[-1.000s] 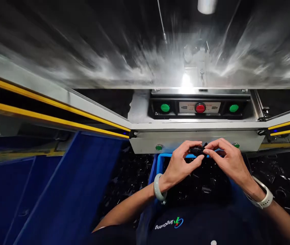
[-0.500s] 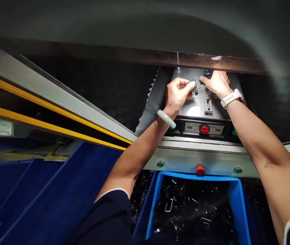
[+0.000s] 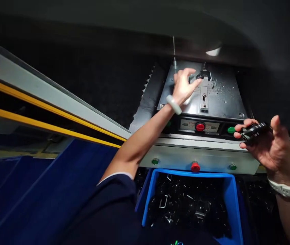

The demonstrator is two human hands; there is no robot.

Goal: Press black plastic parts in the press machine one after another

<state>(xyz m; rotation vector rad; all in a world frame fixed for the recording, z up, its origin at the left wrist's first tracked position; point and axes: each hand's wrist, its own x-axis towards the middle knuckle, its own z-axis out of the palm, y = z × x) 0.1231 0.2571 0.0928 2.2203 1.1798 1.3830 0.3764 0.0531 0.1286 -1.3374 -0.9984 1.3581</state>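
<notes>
My left hand (image 3: 183, 85), with a pale bangle at its wrist, reaches over the metal plate (image 3: 226, 102) of a machine. Its thumb and fingers are spread, their tips close beside a small black part (image 3: 206, 75) seated in the fixture in the plate's middle; whether they touch it I cannot tell. Out to the right, my right hand (image 3: 274, 149) is turned palm up and holds a dark, ribbed part (image 3: 255, 132) on its fingers, thumb raised away from it. A white watch strap circles that wrist.
Below the plate sit a red button (image 3: 200, 127) and a green button (image 3: 231, 130). A lower panel carries a red knob (image 3: 195, 166) between two green buttons. A blue bin (image 3: 147, 200) full of glossy black parts stands in front. Yellow-striped rails (image 3: 58, 115) flank the machine.
My right hand has left the fixture and come back to the right with a dark part in it. My left hand has let go of the piece it pinched, and its fingers have spread.
</notes>
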